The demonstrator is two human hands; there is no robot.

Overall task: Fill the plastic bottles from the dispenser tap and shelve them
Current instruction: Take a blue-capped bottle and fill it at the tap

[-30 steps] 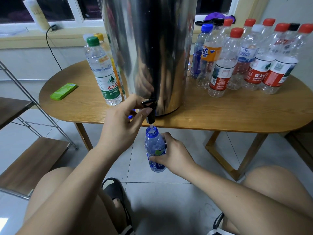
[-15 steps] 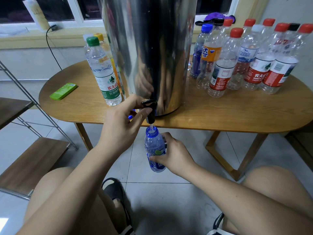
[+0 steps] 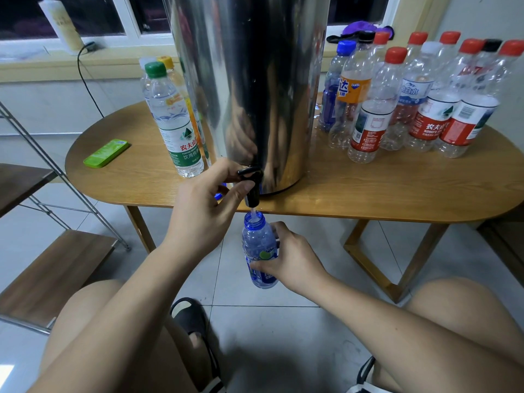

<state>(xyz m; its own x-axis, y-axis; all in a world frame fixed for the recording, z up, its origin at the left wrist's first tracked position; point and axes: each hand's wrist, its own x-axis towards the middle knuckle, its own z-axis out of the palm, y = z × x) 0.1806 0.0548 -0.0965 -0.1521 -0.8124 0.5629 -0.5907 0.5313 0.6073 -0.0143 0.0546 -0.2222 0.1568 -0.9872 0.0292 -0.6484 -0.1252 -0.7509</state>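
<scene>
left hand (image 3: pixel 204 205): pinches tap (image 3: pixel 251 180) lever
right hand (image 3: pixel 292 260): grips blue bottle (image 3: pixel 258 245), near, under spout, water running in
remaining: capped bottles (image 3: pixel 397 109) far right on tabletop (image 3: pixel 397 194) look empty; shelving not yet done

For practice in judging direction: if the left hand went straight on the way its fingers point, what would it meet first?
The black tap, which the left hand is gripping; right behind it, probably the steel dispenser wall.

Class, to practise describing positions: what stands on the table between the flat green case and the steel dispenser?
The head view shows a green-capped bottle there, upright, with a yellow-capped bottle close behind it.
</scene>
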